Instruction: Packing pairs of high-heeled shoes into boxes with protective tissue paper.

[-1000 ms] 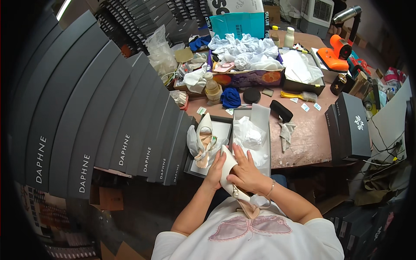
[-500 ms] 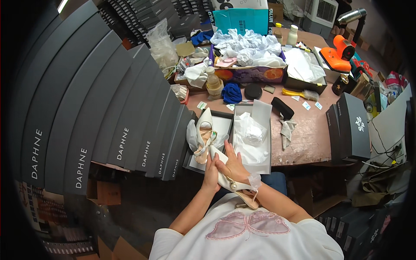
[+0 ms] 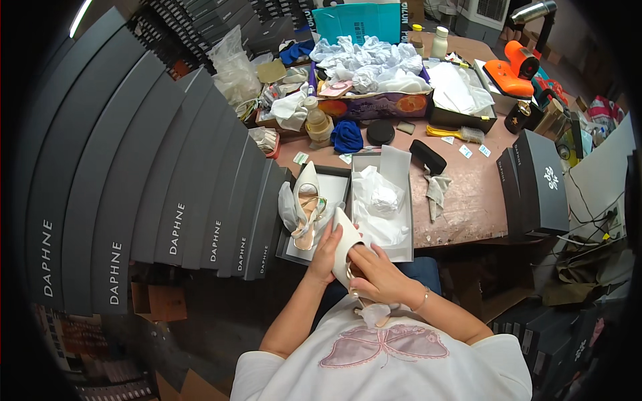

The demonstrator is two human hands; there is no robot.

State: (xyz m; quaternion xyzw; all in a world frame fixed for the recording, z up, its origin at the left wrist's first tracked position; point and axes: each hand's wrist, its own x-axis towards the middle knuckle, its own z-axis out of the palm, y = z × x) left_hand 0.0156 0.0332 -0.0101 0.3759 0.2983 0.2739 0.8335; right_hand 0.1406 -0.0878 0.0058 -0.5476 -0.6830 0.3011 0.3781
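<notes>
A white pointed flat shoe (image 3: 342,235) with an ankle strap is in front of my chest, toe pointing away from me. My left hand (image 3: 325,255) grips it from the left side, thumb on the upper. The fingers of my right hand (image 3: 384,275) reach into its opening, with the thumb by the strap. Thin white wrapping (image 3: 374,313) hangs at the heel end. Its matching shoe (image 3: 306,179) lies over the dark box half (image 3: 339,181) beyond my left hand. Beside that, another box half (image 3: 404,167) holds crumpled white tissue (image 3: 378,200).
Dark shoe boxes (image 3: 160,167) stack high on the left; two more boxes (image 3: 543,184) stand at right. Across the table are a carton of crumpled paper (image 3: 371,63), a bottle (image 3: 317,123), a blue cloth (image 3: 347,137), a yellow brush (image 3: 455,134) and an orange device (image 3: 508,77).
My right hand has moved from the shoe's front part to its opening, with fingers now inside. The shoe has turned more upright, and its toe shows clear of my hands. The view has shifted slightly.
</notes>
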